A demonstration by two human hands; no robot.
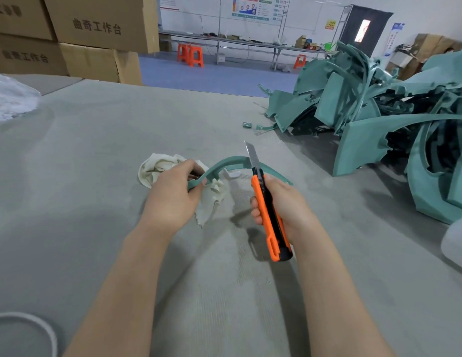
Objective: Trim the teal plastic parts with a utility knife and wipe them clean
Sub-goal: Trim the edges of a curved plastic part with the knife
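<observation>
My left hand [174, 194] grips one end of a curved teal plastic strip [231, 163] together with a crumpled off-white cloth [160, 168], above the grey felt table [96, 150]. My right hand [279, 204] holds an orange and black utility knife [270, 217]. Its blade [252, 154] is extended and points up and away, crossing in front of the middle of the strip. The strip arcs from my left hand to behind my right hand.
A large heap of teal plastic parts [379, 112] fills the table's right side, with small teal scraps [247, 125] near it. Cardboard boxes [70, 34] stand at the back left. A white cord [31, 323] lies at the near left, white plastic wrap [10, 96] at far left.
</observation>
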